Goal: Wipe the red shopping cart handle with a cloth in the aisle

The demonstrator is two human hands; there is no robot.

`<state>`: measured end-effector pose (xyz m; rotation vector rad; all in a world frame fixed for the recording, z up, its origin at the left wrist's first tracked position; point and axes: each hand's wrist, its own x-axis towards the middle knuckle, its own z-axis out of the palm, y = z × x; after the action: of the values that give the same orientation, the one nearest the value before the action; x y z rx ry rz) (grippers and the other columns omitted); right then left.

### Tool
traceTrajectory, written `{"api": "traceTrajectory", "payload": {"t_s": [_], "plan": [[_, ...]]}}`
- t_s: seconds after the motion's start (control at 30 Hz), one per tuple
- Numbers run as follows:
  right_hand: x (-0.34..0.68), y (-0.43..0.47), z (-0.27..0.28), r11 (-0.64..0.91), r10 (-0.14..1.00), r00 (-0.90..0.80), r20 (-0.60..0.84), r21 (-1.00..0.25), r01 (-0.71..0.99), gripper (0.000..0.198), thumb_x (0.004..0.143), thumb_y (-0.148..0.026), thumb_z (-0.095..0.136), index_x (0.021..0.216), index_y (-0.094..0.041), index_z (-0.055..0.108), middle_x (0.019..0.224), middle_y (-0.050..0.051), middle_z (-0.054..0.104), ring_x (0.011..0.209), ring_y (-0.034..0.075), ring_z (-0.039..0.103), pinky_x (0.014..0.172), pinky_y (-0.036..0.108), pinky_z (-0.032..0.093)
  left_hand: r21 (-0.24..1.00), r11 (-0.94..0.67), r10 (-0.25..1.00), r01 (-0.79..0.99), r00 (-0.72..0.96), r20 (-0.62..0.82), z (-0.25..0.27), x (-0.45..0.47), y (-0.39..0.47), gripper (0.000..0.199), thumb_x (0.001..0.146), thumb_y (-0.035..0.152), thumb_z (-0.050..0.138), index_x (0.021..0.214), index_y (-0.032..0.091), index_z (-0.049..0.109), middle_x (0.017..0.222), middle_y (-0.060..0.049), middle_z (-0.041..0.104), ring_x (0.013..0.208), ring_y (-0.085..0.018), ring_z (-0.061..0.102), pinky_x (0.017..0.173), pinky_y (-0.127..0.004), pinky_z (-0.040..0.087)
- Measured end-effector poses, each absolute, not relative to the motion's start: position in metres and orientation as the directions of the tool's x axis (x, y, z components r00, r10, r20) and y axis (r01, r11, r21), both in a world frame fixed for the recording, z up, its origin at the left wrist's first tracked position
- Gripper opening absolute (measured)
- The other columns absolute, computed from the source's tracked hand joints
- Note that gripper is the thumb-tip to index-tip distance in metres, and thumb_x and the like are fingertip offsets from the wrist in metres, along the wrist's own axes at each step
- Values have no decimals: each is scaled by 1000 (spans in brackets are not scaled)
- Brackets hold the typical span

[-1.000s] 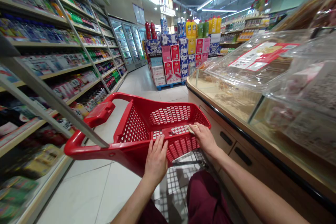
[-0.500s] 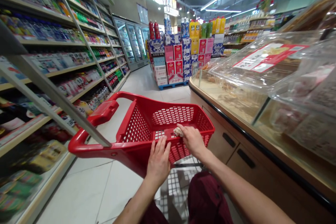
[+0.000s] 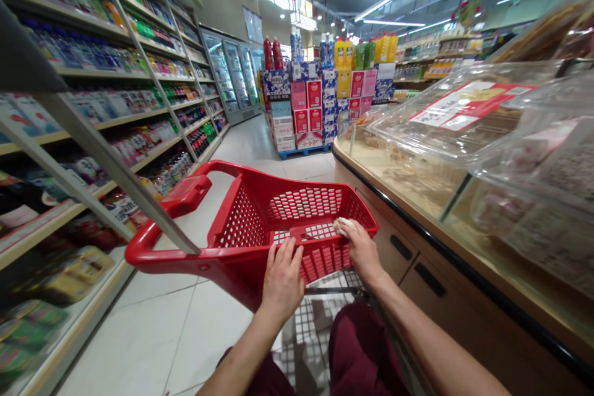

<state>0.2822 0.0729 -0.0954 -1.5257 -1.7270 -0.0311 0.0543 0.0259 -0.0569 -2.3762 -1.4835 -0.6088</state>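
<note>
A red plastic shopping cart (image 3: pixel 232 267) with a perforated basket stands sideways before me, its handle (image 3: pixel 139 250) to the left. My left hand (image 3: pixel 283 278) lies on the basket's near rim, fingers stretched out and holding nothing. Near the basket's right end, my right hand (image 3: pixel 365 253) is closed around a crumpled whitish cloth (image 3: pixel 343 226), which pokes out past the fingertips. That hand reaches over the near rim, with the cloth just inside the top of the basket. The palm and the part of the cloth inside it are hidden.
Shelves of drinks (image 3: pixel 139 80) line the left side. A grey metal bar (image 3: pixel 116 167) slants across the cart's handle end. On the right stands a counter (image 3: pixel 390 189) with clear plastic food boxes (image 3: pixel 445 130). Stacked cartons (image 3: pixel 309 108) and bottles stand ahead.
My right hand has moved to the right along the basket's near side, taking the cloth with it. My left hand stays almost where it was on the rim.
</note>
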Motion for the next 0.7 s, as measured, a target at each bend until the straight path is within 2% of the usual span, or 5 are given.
{"api": "traceTrajectory", "payload": {"t_s": [0.1, 0.2, 0.3, 0.43, 0.7], "plan": [[275, 73, -84, 272, 838, 24, 545, -456, 847, 43, 76, -7, 35, 111, -23, 55, 119, 5, 52, 108, 17, 48, 91, 34, 41, -13, -437, 782, 899, 387, 488, -56, 53, 26, 49, 66, 17, 50, 115, 17, 51, 128, -9, 46, 121, -21, 36, 106, -39, 18], [290, 75, -82, 187, 855, 41, 517, -382, 905, 34, 79, -20, 41, 111, -19, 54, 124, 11, 46, 118, 24, 38, 91, 47, 37, -17, -446, 768, 895, 392, 506, -56, 53, 27, 47, 66, 16, 49, 113, 18, 53, 125, -7, 49, 119, -20, 38, 105, -38, 20], [311, 76, -90, 285, 857, -113, 503, -279, 917, 46, 77, -29, 49, 121, -15, 45, 133, 15, 37, 122, 27, 32, 93, 51, 32, -3, -440, 761, 898, 374, 529, -57, 54, 27, 44, 66, 16, 49, 110, 19, 55, 123, -7, 52, 116, -20, 41, 104, -38, 22], [337, 79, -106, 391, 820, -220, 529, -235, 890, 43, 79, -17, 40, 122, -17, 44, 127, 12, 45, 119, 21, 39, 96, 43, 34, 8, -454, 755, 891, 380, 535, -57, 55, 28, 43, 67, 14, 48, 109, 19, 55, 123, -6, 52, 116, -20, 41, 103, -38, 22], [316, 75, -123, 286, 711, 34, 702, -333, 899, 52, 73, -9, 34, 124, -16, 43, 132, 12, 39, 124, 23, 31, 97, 45, 33, -22, -471, 739, 882, 408, 537, -60, 60, 26, 47, 67, 14, 47, 114, 18, 52, 126, -6, 49, 119, -19, 38, 105, -37, 20]]}}
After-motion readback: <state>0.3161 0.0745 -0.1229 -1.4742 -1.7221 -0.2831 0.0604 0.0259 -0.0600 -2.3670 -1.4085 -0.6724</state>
